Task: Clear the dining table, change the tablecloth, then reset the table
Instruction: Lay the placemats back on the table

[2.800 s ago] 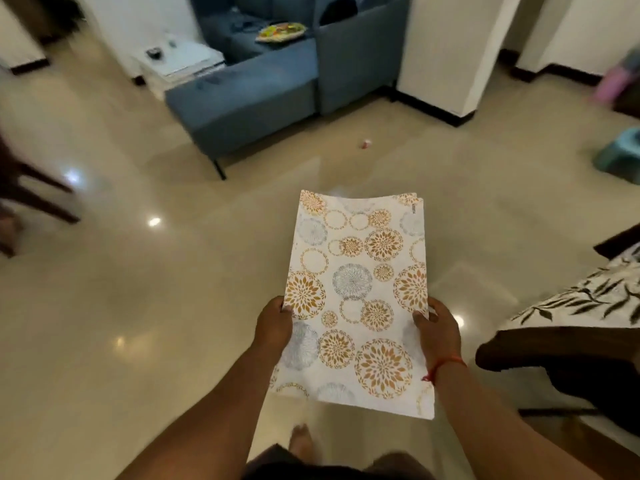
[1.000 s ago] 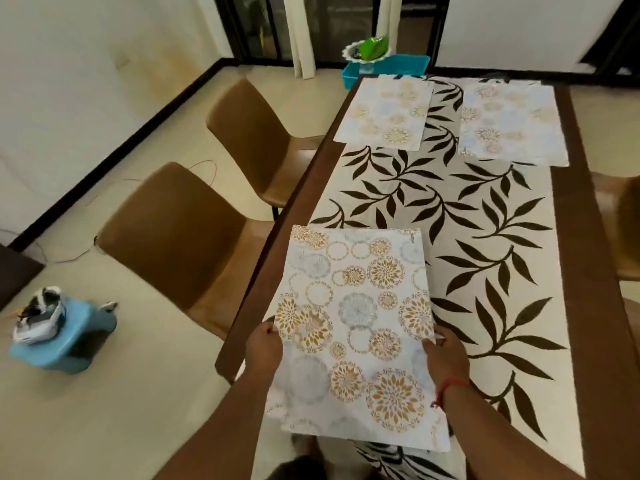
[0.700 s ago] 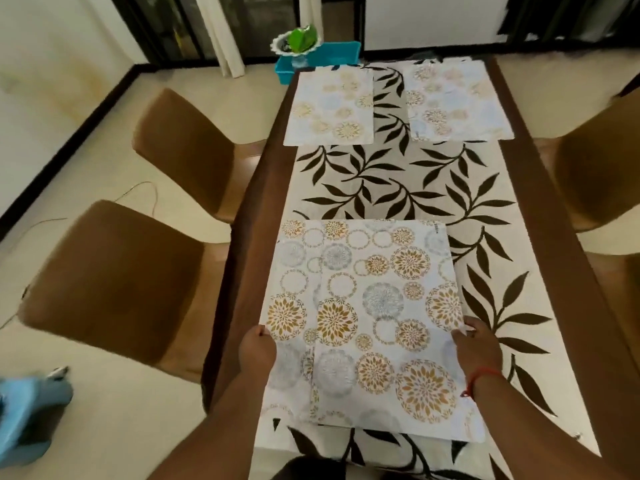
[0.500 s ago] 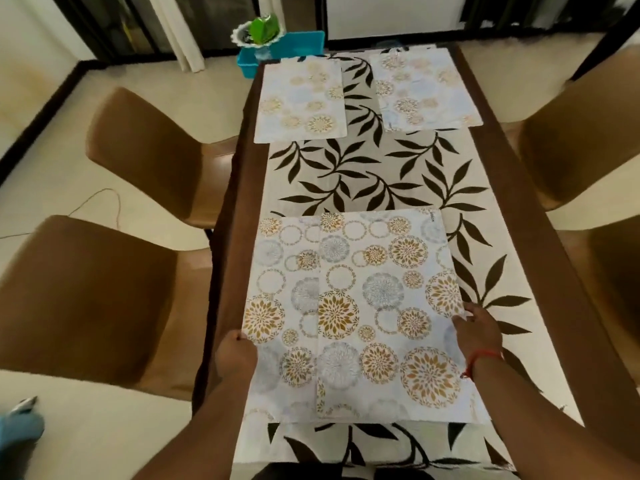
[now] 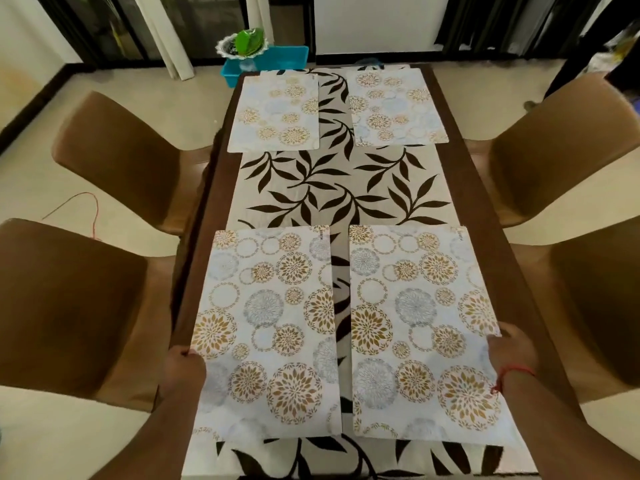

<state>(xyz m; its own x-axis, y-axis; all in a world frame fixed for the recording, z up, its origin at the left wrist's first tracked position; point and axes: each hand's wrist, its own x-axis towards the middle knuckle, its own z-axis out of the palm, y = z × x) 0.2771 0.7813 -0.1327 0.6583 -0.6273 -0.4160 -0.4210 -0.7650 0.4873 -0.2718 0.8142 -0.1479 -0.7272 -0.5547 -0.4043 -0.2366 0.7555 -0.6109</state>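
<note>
A brown dining table (image 5: pixel 465 188) carries a cream tablecloth (image 5: pixel 332 188) printed with dark leaves. Two floral placemats lie side by side at the near end. My left hand (image 5: pixel 183 370) grips the outer edge of the near left placemat (image 5: pixel 266 327). On the other side, my right hand (image 5: pixel 512 351) grips the outer edge of the near right placemat (image 5: pixel 419 327). A narrow strip of tablecloth shows between them. Two more placemats lie at the far end, a far left placemat (image 5: pixel 277 112) and a far right placemat (image 5: pixel 394 105).
Four brown chairs flank the table: near left chair (image 5: pixel 65 306), far left chair (image 5: pixel 121 154), near right chair (image 5: pixel 602 306), far right chair (image 5: pixel 557 140). A blue tub (image 5: pixel 273 62) with a bowl of green things (image 5: pixel 246 46) stands on the floor beyond the table. A red cord (image 5: pixel 86 209) lies at left.
I walked from the living area to the table holding the stacked placemats. My hands have drawn apart, separating the two mats so they lie side by side at the near end.
</note>
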